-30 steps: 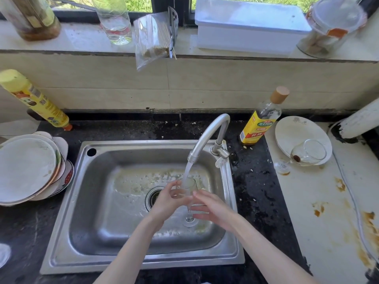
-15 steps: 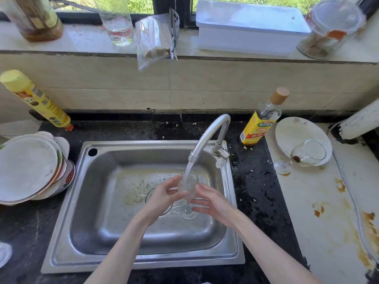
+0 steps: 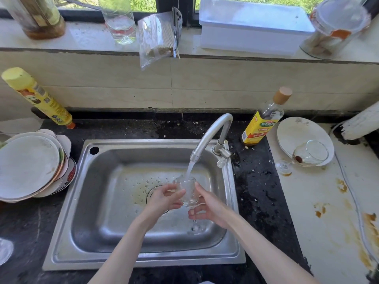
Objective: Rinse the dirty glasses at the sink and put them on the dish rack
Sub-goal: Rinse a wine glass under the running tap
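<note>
A clear stemmed glass [image 3: 188,192] stands upright under the running tap [image 3: 211,136] over the steel sink [image 3: 114,210], and water pours into its bowl. My left hand [image 3: 165,198] holds the bowl from the left, fingers curled against it. From the right, my right hand [image 3: 207,206] grips the lower bowl and stem. Its foot shows blurred below my right hand. A second stemmed glass [image 3: 309,153] with brown dregs lies on its side on a white plate [image 3: 295,132] at the right.
A stack of plates [image 3: 30,167] sits left of the sink. Behind it lies a yellow bottle [image 3: 39,99]. A yellow-labelled bottle [image 3: 264,117] stands right of the tap. The white counter [image 3: 328,212] at the right is stained. Part of another glass [image 3: 5,251] shows at the left edge.
The glass has risen closer to the spout and now stands more upright under the stream. Both hands shifted slightly right and up with it.
</note>
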The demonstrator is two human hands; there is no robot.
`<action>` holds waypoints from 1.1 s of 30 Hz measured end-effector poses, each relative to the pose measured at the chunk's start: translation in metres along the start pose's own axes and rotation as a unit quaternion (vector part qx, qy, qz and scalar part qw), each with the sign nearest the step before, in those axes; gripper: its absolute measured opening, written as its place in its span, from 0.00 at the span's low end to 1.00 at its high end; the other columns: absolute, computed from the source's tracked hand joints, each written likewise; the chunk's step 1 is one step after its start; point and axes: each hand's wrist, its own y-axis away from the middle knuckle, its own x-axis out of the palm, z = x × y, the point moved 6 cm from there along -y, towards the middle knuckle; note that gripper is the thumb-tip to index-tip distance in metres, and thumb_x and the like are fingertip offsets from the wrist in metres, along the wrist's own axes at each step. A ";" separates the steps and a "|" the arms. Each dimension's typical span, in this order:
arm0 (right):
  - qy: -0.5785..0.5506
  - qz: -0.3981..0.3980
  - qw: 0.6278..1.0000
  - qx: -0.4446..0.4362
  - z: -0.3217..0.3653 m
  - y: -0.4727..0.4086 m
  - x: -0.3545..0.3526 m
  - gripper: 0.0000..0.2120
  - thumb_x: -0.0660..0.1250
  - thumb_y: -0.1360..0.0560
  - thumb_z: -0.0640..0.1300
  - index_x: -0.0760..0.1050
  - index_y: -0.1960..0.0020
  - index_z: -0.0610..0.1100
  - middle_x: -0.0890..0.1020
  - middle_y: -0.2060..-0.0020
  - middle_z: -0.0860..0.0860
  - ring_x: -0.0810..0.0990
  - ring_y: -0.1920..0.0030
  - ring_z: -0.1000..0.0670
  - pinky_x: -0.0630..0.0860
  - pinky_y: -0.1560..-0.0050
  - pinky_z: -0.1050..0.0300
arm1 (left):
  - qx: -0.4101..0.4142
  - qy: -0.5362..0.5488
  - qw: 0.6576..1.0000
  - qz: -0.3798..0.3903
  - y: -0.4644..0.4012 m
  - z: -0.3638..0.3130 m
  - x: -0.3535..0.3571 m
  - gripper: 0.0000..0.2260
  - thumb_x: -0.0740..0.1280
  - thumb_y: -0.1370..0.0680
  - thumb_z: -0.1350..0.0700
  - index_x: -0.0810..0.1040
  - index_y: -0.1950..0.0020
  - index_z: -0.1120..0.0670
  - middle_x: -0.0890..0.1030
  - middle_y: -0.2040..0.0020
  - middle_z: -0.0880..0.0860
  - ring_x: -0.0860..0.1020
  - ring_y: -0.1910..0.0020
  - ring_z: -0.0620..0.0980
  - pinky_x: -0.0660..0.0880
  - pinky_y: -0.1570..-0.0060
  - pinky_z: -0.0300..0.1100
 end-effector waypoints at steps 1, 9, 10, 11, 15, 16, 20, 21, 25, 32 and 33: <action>0.009 -0.008 1.000 0.028 -0.002 0.000 0.000 0.26 0.56 0.24 0.64 0.76 0.48 0.42 0.78 0.56 0.43 0.80 0.60 0.47 0.80 0.50 0.50 | -0.018 -0.011 1.000 -0.001 0.000 0.003 0.002 0.17 0.69 0.26 0.52 0.73 0.42 0.60 0.79 0.54 0.56 0.81 0.60 0.51 0.79 0.58 0.38; 0.043 -0.031 0.990 0.129 -0.015 0.000 0.001 0.28 0.54 0.23 0.64 0.72 0.51 0.38 0.73 0.68 0.47 0.70 0.72 0.51 0.71 0.70 0.60 | -0.145 -0.005 0.989 0.008 0.004 0.028 0.008 0.24 0.68 0.28 0.42 0.73 0.45 0.61 0.82 0.51 0.59 0.82 0.56 0.53 0.80 0.56 0.41; 0.060 -0.038 0.989 0.127 -0.015 -0.001 -0.001 0.28 0.54 0.23 0.64 0.73 0.52 0.38 0.73 0.68 0.47 0.70 0.73 0.51 0.70 0.70 0.60 | -0.159 -0.002 0.987 0.007 0.004 0.030 0.008 0.25 0.68 0.28 0.41 0.74 0.45 0.61 0.82 0.52 0.58 0.82 0.56 0.53 0.79 0.57 0.41; 0.078 -0.044 0.988 0.124 -0.015 -0.001 -0.002 0.28 0.54 0.23 0.64 0.73 0.53 0.39 0.74 0.68 0.47 0.70 0.73 0.51 0.70 0.70 0.60 | -0.170 0.000 0.985 0.007 0.005 0.031 0.008 0.25 0.69 0.29 0.41 0.74 0.45 0.61 0.83 0.52 0.58 0.82 0.56 0.53 0.79 0.57 0.41; 0.106 -0.061 0.986 0.114 -0.014 0.000 -0.006 0.28 0.52 0.22 0.64 0.75 0.53 0.40 0.78 0.63 0.45 0.74 0.71 0.51 0.72 0.69 0.60 | -0.166 0.043 0.985 0.008 0.005 0.029 0.008 0.20 0.68 0.26 0.45 0.74 0.45 0.61 0.82 0.51 0.59 0.82 0.55 0.53 0.79 0.56 0.41; 0.103 -0.065 0.987 0.104 -0.013 -0.001 -0.006 0.26 0.51 0.22 0.63 0.74 0.51 0.41 0.79 0.60 0.44 0.74 0.69 0.51 0.73 0.67 0.59 | -0.154 0.055 0.987 0.007 0.004 0.028 0.006 0.19 0.68 0.26 0.47 0.74 0.45 0.60 0.82 0.51 0.59 0.81 0.54 0.53 0.79 0.56 0.41; 0.076 -0.066 0.995 0.027 -0.004 -0.004 -0.004 0.21 0.52 0.21 0.60 0.71 0.40 0.47 0.79 0.50 0.46 0.75 0.63 0.51 0.73 0.58 0.58 | -0.086 0.085 0.993 0.006 0.002 0.019 0.003 0.15 0.68 0.25 0.53 0.73 0.42 0.60 0.80 0.47 0.60 0.81 0.54 0.54 0.78 0.54 0.42; 0.068 -0.066 0.995 0.007 -0.002 -0.004 -0.003 0.21 0.52 0.21 0.61 0.71 0.39 0.48 0.79 0.50 0.48 0.75 0.63 0.51 0.72 0.58 0.59 | -0.072 0.094 0.993 0.005 0.003 0.017 0.003 0.14 0.69 0.25 0.55 0.73 0.43 0.59 0.79 0.48 0.60 0.81 0.53 0.55 0.78 0.53 0.43; 0.027 -0.058 0.996 -0.061 0.005 -0.009 0.002 0.20 0.54 0.21 0.60 0.73 0.38 0.51 0.80 0.52 0.49 0.74 0.64 0.54 0.69 0.60 0.60 | -0.007 0.130 0.991 -0.014 0.004 0.005 0.002 0.10 0.68 0.25 0.58 0.74 0.46 0.55 0.80 0.51 0.57 0.81 0.51 0.55 0.77 0.49 0.43; -0.030 -0.058 0.993 -0.097 0.012 -0.015 0.001 0.21 0.55 0.21 0.57 0.77 0.41 0.44 0.80 0.62 0.50 0.74 0.68 0.54 0.67 0.64 0.60 | 0.097 0.070 0.992 -0.044 0.005 -0.014 -0.002 0.13 0.71 0.27 0.63 0.75 0.46 0.51 0.80 0.47 0.52 0.80 0.51 0.47 0.77 0.48 0.44; -0.028 -0.060 0.993 -0.101 0.011 -0.016 0.001 0.22 0.54 0.21 0.58 0.77 0.42 0.44 0.79 0.64 0.50 0.73 0.69 0.54 0.67 0.65 0.60 | 0.106 0.052 0.992 -0.044 0.006 -0.017 -0.001 0.14 0.71 0.28 0.62 0.75 0.44 0.51 0.80 0.46 0.49 0.80 0.51 0.45 0.77 0.48 0.43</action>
